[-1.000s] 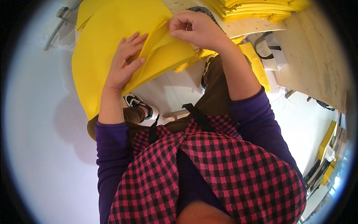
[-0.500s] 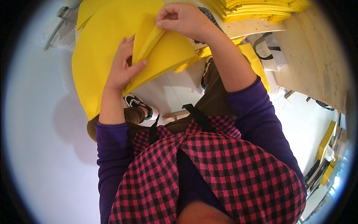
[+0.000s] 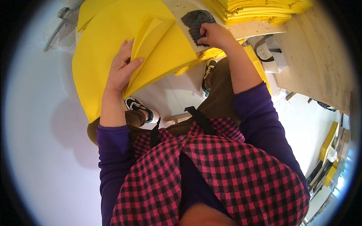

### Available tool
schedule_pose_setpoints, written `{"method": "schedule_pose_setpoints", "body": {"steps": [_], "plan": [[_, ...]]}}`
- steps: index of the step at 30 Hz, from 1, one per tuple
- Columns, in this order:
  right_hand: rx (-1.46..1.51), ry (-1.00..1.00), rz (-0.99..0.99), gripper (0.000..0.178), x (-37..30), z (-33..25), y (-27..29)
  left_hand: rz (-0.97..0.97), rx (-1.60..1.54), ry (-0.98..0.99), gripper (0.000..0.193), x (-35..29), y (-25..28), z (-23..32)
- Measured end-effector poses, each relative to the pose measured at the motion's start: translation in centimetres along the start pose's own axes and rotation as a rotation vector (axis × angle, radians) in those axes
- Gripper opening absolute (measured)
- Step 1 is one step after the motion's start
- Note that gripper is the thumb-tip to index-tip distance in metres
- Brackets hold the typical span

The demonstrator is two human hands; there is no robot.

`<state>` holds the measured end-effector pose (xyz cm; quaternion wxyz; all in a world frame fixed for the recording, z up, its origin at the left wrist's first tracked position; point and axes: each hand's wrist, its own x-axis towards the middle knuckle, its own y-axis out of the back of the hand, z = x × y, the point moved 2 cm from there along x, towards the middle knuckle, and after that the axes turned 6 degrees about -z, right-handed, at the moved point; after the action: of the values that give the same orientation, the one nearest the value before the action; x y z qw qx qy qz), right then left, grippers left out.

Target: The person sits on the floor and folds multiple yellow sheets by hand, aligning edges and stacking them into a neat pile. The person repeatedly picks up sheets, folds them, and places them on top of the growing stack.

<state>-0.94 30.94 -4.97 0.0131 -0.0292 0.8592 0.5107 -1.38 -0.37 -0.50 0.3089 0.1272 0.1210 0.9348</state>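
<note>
Sheets of yellow material [image 3: 100,56] lie at the near edge of a pale wooden table [image 3: 260,28], overhanging it toward the person's lap, with a long slanting border that runs from beside the left forearm up to the right. One corner is turned up into a folded flap [image 3: 150,40], which rises in the middle of the sheets. The left hand [image 3: 121,69] is at the flap's lower end, thumb on its right side and fingers on its left; how firmly they close on it cannot be told. Right of the sheets, a strip of bare tabletop leads to a dark grey cloth [image 3: 194,20] with a ragged edge. The right hand [image 3: 218,35] is over that cloth's right part, fingers curled and thumb set near the forefinger; whether they pinch the fabric is unclear. A tall yellow stack [image 3: 256,9] bounds the room beyond this hand, and a wooden panel [image 3: 318,56] stands farther right. Open floor [image 3: 45,132] spreads on the left.

The left fingertips are partly hidden behind the flap, and the right hand covers some of the cloth. The upper border cuts off the sheets and the stack. A white bag [image 3: 277,62] shows only partly below the tabletop, and objects along the right rim are too bent and small to make out.
</note>
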Motion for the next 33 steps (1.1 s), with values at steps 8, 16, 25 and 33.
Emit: {"method": "schedule_pose_setpoints", "body": {"steps": [8, 16, 25, 33], "plan": [[0.041, 0.022, 0.031, 0.017, 0.7, 1.0, -0.7, -0.039, 0.011, -0.022, 0.029, 0.2, 0.4, 0.4], [0.819, 0.206, -0.083, 0.021, -2.0, -1.5, 0.9, -0.005, -0.006, 0.014, 0.032, 0.1, 0.5, 0.1], [0.763, 0.316, -0.37, 0.017, -2.9, -4.5, 0.7, -0.03, -0.013, 0.069, 0.038, 0.0, 0.6, -0.1], [0.716, 0.457, -0.143, 0.011, -2.4, -5.7, 1.2, -0.059, 0.013, -0.062, 0.028, 0.2, 0.3, -0.2]]}}
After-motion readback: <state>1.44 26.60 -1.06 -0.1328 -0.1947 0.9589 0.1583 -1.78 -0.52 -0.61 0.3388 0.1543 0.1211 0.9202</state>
